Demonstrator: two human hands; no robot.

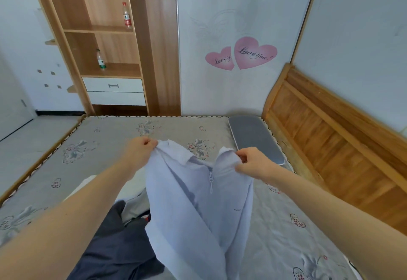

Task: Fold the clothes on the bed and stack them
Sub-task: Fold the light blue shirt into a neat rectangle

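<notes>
A pale lilac zip-collar shirt (pixel 193 209) hangs in the air over the bed (pixel 110 143), its zipper facing me. My left hand (pixel 138 149) pinches the shirt's left shoulder beside the collar. My right hand (pixel 253 160) pinches the right shoulder. The shirt's lower part drapes down toward me. Beneath it on the mattress lies a dark grey garment (pixel 119 251), with a light grey or white piece (pixel 134 202) and a scrap of red partly hidden behind it.
A grey flat cushion (pixel 255 138) lies at the bed's far right, by the wooden headboard (pixel 330 147). Beyond the bed stand a wooden wardrobe (pixel 105 44) with two bottles on its shelves and a white door with heart stickers (pixel 242 55).
</notes>
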